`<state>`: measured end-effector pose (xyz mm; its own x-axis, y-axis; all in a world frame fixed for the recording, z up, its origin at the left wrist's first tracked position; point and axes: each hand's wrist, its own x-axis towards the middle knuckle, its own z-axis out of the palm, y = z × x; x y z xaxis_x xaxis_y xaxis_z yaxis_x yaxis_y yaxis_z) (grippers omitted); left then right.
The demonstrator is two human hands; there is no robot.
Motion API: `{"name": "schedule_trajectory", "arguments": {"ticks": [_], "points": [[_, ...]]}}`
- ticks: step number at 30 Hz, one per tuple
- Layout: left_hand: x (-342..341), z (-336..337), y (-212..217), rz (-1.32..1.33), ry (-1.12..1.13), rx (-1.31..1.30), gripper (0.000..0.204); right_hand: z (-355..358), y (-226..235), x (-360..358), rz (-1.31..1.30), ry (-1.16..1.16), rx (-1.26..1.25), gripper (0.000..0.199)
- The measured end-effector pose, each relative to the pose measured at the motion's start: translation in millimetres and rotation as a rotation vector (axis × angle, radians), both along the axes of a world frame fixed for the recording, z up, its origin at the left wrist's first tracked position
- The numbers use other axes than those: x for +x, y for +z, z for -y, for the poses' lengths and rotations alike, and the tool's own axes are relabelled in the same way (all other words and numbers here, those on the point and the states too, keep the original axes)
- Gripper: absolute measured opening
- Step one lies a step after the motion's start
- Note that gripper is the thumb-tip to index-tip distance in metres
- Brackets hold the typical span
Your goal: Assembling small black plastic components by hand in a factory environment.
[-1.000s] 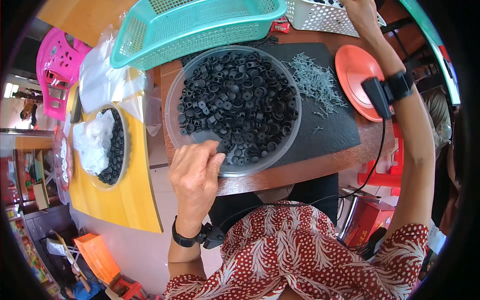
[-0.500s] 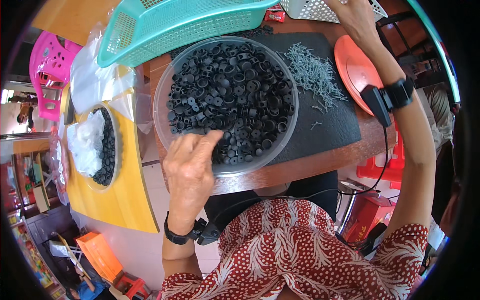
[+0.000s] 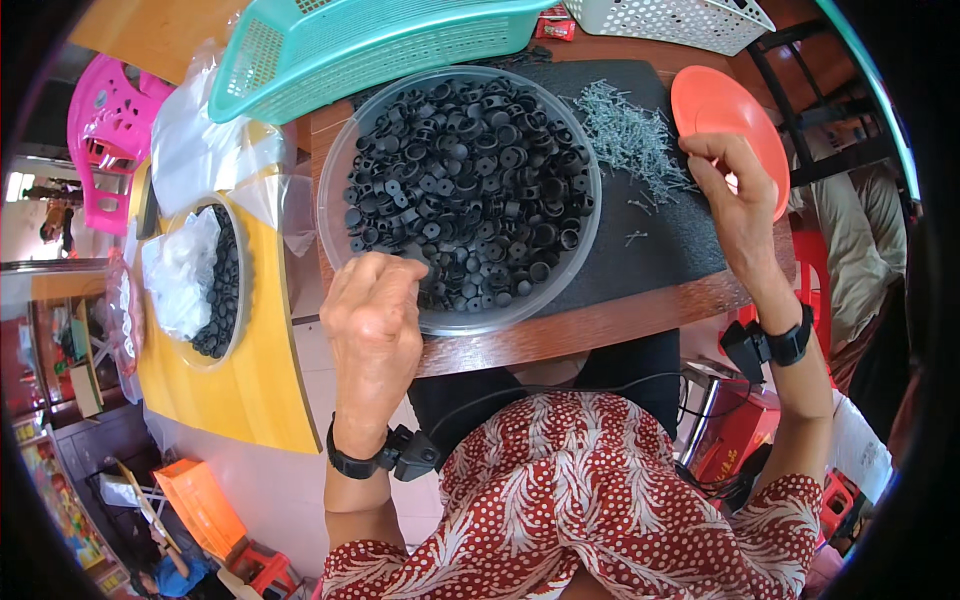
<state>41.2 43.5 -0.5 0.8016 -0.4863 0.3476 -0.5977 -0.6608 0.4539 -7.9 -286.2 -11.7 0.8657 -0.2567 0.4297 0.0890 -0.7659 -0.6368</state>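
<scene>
A round clear plastic tub point(image 3: 334, 215) full of small black plastic caps point(image 3: 455, 170) stands before me on the table. My left hand point(image 3: 372, 318) is at its near left rim, with fingers curled and pressed together over the caps; whatever they may hold is hidden. To the right of the tub, a heap of small silver screws point(image 3: 632, 138) lies on a black mat point(image 3: 640, 268). Between this heap and an orange-red oval plate point(image 3: 722, 100) hovers my right hand point(image 3: 738, 200), fingers bent and thumb apart, nothing visible in it.
A turquoise basket point(image 3: 390, 60) and a white perforated basket point(image 3: 680, 22) stand along the far side. On a yellow table point(image 3: 215, 405) at left is another tub point(image 3: 236, 300) with black pieces and a plastic bag point(image 3: 182, 275). A pink chair point(image 3: 108, 140) stands beyond it.
My right hand has come back from the white basket to beside the screws and the plate. My left hand has shifted slightly left and up, still at the tub's rim.
</scene>
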Motion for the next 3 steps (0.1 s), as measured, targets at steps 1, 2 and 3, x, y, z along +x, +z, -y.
{"name": "schedule_trajectory", "arguments": {"ticks": [1,2,3], "points": [[-0.7,0.0,1.6,0.001,0.001,0.001,0.016,-1.5,-1.1,-4.9,0.001,0.001,0.001,0.017],[-1.9,1.3,4.6,-0.051,0.032,-0.051,0.018,-3.0,-2.0,-8.8,-0.008,0.01,0.006,0.016],[-3.3,5.4,7.8,-0.103,0.06,-0.105,0.02,-3.1,-2.3,-12.8,-0.017,0.015,0.01,0.016]]}}
